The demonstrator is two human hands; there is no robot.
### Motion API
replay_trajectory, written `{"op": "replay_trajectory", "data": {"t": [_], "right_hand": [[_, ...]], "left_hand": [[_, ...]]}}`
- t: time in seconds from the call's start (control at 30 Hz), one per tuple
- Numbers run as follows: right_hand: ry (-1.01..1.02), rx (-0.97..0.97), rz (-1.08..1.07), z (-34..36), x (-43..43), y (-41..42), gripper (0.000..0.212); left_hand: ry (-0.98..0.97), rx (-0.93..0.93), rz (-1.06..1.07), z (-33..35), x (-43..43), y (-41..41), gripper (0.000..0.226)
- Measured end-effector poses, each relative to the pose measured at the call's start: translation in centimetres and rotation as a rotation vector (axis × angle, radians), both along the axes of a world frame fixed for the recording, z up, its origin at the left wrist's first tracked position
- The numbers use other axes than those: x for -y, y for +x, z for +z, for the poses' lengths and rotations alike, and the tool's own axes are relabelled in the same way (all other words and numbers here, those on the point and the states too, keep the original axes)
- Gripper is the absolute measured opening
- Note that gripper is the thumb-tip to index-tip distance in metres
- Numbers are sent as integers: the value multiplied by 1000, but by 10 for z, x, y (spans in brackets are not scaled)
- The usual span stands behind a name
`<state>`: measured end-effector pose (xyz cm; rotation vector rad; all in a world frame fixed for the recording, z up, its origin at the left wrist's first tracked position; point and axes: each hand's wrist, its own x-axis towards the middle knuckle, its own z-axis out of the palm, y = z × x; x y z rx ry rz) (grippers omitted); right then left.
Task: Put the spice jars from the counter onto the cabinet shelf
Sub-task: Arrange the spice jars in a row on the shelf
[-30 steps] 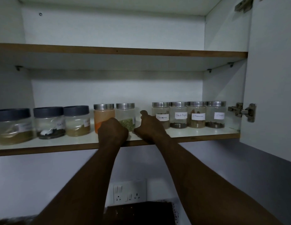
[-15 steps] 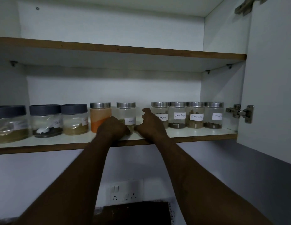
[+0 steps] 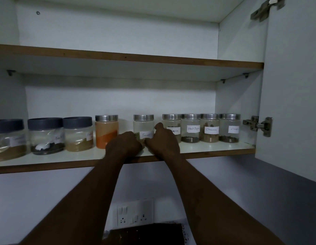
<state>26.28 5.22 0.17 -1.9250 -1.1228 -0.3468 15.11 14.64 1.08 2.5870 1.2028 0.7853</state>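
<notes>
Gripping the fennel jar point(image 3: 143, 127) low on both sides, my left hand point(image 3: 124, 145) and right hand point(image 3: 162, 143) curl round it. It stands upright on the lower shelf point(image 3: 47, 159), label toward me. Left of it, across a gap, stands the orange jar point(image 3: 106, 131). Close on its right is the cardamom jar point(image 3: 173, 123). The shelf's front edge lies just under my wrists.

My left hand point(image 3: 124, 143) and right hand point(image 3: 162, 141) grip the fennel jar point(image 3: 143, 124) from either side on the lower shelf point(image 3: 206, 148). A row of four jars point(image 3: 210, 137) stands to its right, a single jar point(image 3: 106, 131) to its left, three wide jars point(image 3: 46, 137) farther left, and a wall socket point(image 3: 135, 212) below.
</notes>
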Motion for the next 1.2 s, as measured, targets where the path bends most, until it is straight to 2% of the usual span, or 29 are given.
{"op": "replay_trajectory", "data": {"t": [0.17, 0.37, 0.53, 0.97, 1.2], "right_hand": [[25, 18, -59, -1, -2, 0, 50], [44, 7, -121, -1, -5, 3, 53], [66, 2, -149, -1, -5, 1, 65], [61, 12, -172, -1, -3, 0, 61], [140, -2, -134, -1, -2, 1, 69]], "left_hand": [[-18, 18, 17, 1, -1, 9, 63], [12, 2, -22, 0, -10, 20, 61], [43, -12, -55, -1, -13, 25, 63], [80, -24, -69, -6, -14, 27, 60], [127, 51, 2, -8, -7, 24, 55]]}}
